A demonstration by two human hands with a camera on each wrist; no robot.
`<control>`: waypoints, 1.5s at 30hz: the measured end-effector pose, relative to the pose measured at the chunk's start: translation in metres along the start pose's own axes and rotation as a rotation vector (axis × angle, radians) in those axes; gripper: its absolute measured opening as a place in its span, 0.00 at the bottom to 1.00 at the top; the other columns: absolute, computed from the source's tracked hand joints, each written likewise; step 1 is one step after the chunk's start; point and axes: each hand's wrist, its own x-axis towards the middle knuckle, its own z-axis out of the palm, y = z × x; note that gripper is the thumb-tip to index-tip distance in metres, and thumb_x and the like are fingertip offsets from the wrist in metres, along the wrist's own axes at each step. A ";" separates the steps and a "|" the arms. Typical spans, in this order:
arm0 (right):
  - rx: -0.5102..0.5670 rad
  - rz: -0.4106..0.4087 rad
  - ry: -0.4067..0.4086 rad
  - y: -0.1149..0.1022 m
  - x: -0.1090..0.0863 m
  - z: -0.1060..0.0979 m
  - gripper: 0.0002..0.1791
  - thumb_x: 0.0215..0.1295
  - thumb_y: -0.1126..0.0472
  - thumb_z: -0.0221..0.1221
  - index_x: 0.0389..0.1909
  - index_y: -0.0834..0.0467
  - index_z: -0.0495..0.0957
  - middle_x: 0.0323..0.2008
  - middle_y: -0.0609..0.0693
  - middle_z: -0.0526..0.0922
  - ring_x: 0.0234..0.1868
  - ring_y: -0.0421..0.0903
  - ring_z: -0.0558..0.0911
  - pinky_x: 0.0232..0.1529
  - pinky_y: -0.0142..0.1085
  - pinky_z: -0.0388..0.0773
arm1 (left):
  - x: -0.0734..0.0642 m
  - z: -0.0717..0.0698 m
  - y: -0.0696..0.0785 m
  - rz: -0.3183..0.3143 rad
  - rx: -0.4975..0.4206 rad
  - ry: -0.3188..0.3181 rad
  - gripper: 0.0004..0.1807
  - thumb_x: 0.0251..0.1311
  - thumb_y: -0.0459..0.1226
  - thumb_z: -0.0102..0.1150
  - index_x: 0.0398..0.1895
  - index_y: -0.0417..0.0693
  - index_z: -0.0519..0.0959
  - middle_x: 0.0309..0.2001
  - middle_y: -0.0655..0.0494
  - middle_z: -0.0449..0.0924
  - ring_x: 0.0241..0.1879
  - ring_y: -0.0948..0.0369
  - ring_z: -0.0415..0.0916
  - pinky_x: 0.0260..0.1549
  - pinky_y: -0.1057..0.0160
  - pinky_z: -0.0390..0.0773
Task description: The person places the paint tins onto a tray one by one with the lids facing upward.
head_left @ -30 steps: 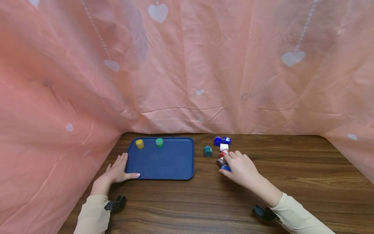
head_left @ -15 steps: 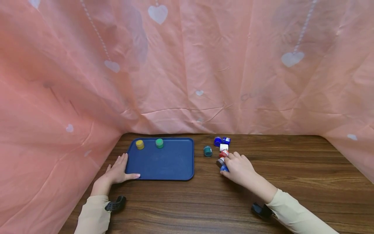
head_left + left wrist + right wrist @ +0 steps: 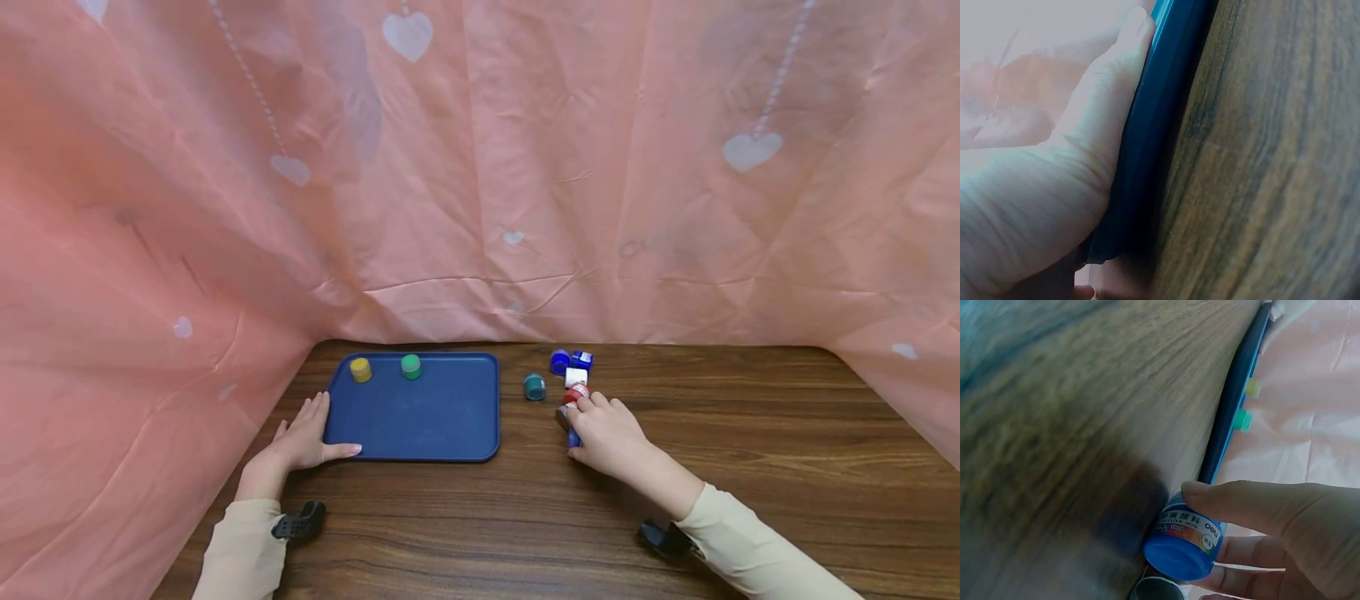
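My left hand [image 3: 300, 437] rests at the near left corner of a dark blue tray [image 3: 416, 421], fingers extended along its left side and thumb on the front rim. On that tray stand a yellow paint jar [image 3: 361, 371] and a green paint jar [image 3: 411, 367]. To the right of the tray, my right hand [image 3: 611, 435] pinches a blue paint jar [image 3: 1179, 553] between thumb and fingers. The jar's label and blue lid show in the right wrist view. Beside it lies a dark paint jar [image 3: 562, 417], partly covered by my fingers.
Just beyond my right hand lie a red paint jar [image 3: 576, 392], a white one [image 3: 576, 378] and two deep blue ones, the left jar [image 3: 560, 362] and the right jar [image 3: 582, 360]. A teal jar [image 3: 535, 387] lies nearer the tray. A pink curtain [image 3: 480, 208] hangs behind the wooden table [image 3: 465, 525].
My right hand has shifted slightly left and toward me, and the blue jar under it has turned. My left hand and the tray stay put.
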 end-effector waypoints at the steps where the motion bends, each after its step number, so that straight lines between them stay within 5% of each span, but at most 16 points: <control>1: -0.002 -0.002 -0.001 0.000 0.000 0.000 0.30 0.40 0.48 0.76 0.46 0.57 0.83 0.35 0.51 0.82 0.37 0.51 0.76 0.32 0.43 0.72 | 0.000 0.000 0.000 0.000 -0.001 -0.001 0.72 0.47 0.69 0.61 0.75 0.29 0.35 0.76 0.29 0.35 0.75 0.34 0.33 0.65 0.26 0.39; 6: -0.007 -0.015 0.020 0.000 -0.001 -0.001 0.28 0.39 0.50 0.75 0.43 0.58 0.82 0.35 0.52 0.82 0.38 0.52 0.77 0.33 0.43 0.73 | 0.002 0.001 0.001 0.001 -0.004 -0.005 0.72 0.47 0.69 0.61 0.75 0.29 0.35 0.76 0.29 0.35 0.75 0.34 0.33 0.66 0.26 0.39; 16: 0.055 -0.012 0.084 -0.005 0.004 -0.003 0.18 0.38 0.49 0.70 0.23 0.55 0.74 0.29 0.49 0.78 0.39 0.50 0.75 0.30 0.41 0.70 | 0.003 0.001 0.004 0.005 -0.005 -0.006 0.72 0.46 0.70 0.62 0.75 0.30 0.36 0.76 0.29 0.34 0.75 0.34 0.33 0.66 0.26 0.39; 28: 0.120 -0.019 0.121 -0.019 0.024 -0.013 0.16 0.44 0.49 0.68 0.26 0.53 0.75 0.27 0.46 0.74 0.29 0.45 0.69 0.31 0.37 0.70 | 0.003 0.002 0.006 0.008 0.004 0.000 0.72 0.47 0.69 0.62 0.75 0.29 0.36 0.76 0.28 0.35 0.75 0.34 0.34 0.65 0.26 0.39; 45: 0.186 -0.049 0.151 -0.042 0.072 -0.011 0.17 0.48 0.47 0.68 0.31 0.54 0.78 0.31 0.48 0.78 0.36 0.48 0.76 0.32 0.39 0.71 | -0.001 0.002 -0.001 0.014 0.021 0.016 0.71 0.47 0.69 0.62 0.75 0.27 0.38 0.75 0.27 0.37 0.75 0.33 0.36 0.64 0.25 0.41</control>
